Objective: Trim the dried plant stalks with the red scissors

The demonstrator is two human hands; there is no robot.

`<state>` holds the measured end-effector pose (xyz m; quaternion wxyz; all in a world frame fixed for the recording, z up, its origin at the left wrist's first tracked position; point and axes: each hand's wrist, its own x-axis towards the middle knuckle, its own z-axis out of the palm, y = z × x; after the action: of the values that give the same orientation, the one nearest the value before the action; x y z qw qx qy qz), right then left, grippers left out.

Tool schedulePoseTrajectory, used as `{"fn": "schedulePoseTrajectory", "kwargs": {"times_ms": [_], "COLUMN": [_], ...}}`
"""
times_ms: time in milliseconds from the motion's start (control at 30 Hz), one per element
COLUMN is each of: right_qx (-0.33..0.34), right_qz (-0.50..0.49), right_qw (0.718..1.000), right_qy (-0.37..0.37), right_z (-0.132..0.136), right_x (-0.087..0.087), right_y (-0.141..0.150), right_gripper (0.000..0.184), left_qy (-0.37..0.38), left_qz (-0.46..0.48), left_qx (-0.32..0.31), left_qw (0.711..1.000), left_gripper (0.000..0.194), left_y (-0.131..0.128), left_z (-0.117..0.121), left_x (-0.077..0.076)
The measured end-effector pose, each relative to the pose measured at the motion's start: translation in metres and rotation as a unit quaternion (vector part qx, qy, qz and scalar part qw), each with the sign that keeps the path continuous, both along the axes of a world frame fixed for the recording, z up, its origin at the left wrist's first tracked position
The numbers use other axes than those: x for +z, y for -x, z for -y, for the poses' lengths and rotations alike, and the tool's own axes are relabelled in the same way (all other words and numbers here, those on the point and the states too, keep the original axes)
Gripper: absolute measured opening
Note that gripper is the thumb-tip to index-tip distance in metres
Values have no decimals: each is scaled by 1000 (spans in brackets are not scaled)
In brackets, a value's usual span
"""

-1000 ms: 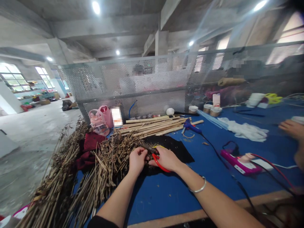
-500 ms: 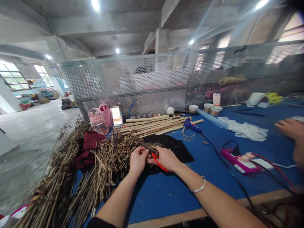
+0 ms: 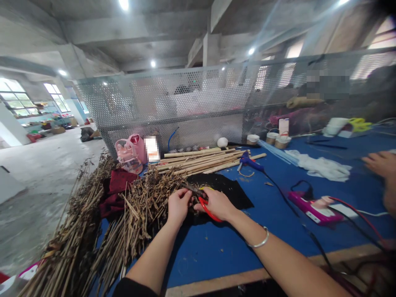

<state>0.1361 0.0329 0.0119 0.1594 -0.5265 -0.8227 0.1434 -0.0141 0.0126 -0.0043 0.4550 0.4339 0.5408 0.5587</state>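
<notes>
My right hand is closed around scissors with red and yellow handles. Their dark blades point left, toward the fingertips of my left hand. Those fingers are pinched together just under the blades; small brown bits show beside them, but what they hold is hidden. A heap of dried plant stems lies directly left of my hands, with brown seed heads toward the back. Beneath and behind my hands a black cloth is spread, with plant crumbs on it.
Pale wooden sticks and a blue glue gun lie behind my hands. At right are a magenta power strip with cables, white gloves and another person's hand. A perforated metal screen stands behind the blue table.
My hands stay in nearly the same place. The scissor blades, closer together half a second ago, look slightly parted now. The view has shifted a little.
</notes>
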Motion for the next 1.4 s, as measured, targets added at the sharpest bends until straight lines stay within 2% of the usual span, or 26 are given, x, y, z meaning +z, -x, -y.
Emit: {"fn": "schedulePoseTrajectory", "kwargs": {"times_ms": [100, 200, 300, 433, 733, 867, 1033, 1200, 1400], "right_qx": [-4, -5, -4, 0, -30, -25, -16, -2, -17], "right_qz": [-11, -13, -12, -14, -17, -19, 9, 6, 17], "right_qw": [1000, 1000, 1000, 1000, 999, 998, 1000, 1000, 1000], "right_qy": [5, 6, -7, -16, 30, 45, 7, -17, -9], "right_z": [-1, -2, -2, -1, 1, -2, -3, 1, 2], "right_x": [0, -3, -6, -7, -1, -3, -3, 0, 1], "right_y": [-1, -2, -1, 2, 4, 3, 2, 3, 3], "right_gripper": [42, 43, 46, 49, 45, 44, 46, 51, 48], "left_qy": [23, 44, 23, 10, 6, -3, -6, -49, -30], "left_qz": [6, -1, -26, -38, -32, -56, -87, -139, -112], "left_qx": [11, -28, -55, -49, -27, -22, 5, 9, -1], "left_qw": [1000, 999, 998, 998, 999, 998, 996, 989, 993], "left_gripper": [26, 25, 21, 22, 23, 24, 24, 22, 23], "left_y": [-1, -1, 0, 1, -1, 1, 3, 3, 2], "left_z": [0, -1, -2, -2, 2, 1, -1, -1, 0], "left_x": [-1, -6, -10, -11, -4, -4, -4, -8, -8]}}
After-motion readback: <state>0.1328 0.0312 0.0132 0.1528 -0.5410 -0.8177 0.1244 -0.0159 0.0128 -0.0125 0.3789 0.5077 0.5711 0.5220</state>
